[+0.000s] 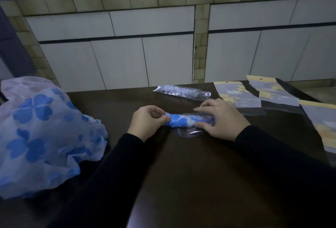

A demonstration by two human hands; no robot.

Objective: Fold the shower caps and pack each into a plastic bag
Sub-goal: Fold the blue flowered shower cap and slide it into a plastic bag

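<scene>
White cabinet doors and a tiled ledge close off the back of the scene, and before them runs a dark tabletop [181, 164] that carries all the work. At its middle lies a rolled shower cap [183, 120], white with blue flowers, its long axis running left to right across the person's front. The right half of the roll sits inside a clear plastic bag [190, 131], whose loose film spreads on the tabletop just below it.

The left hand [147, 124] is at the roll's bare left end, its thumb and fingers curled and pinching that end. The right hand [221, 118] lies over the bagged right end, its fingers bent round roll and film together, thumb underneath. So the cap lies between the two hands, each at one end of the axis.

My reading is that the cap is partway in (the mouth of the bag seems to open leftward), so the next move likely goes along the axis: left pushing rightward, right holding the bag.

Beyond, near the far edge, a packed cap [181, 92] lies in its bag. Flat empty bags [240, 96] with yellow headers lie at the right, and a heap of unfolded shower caps [41, 133] at the left.
</scene>
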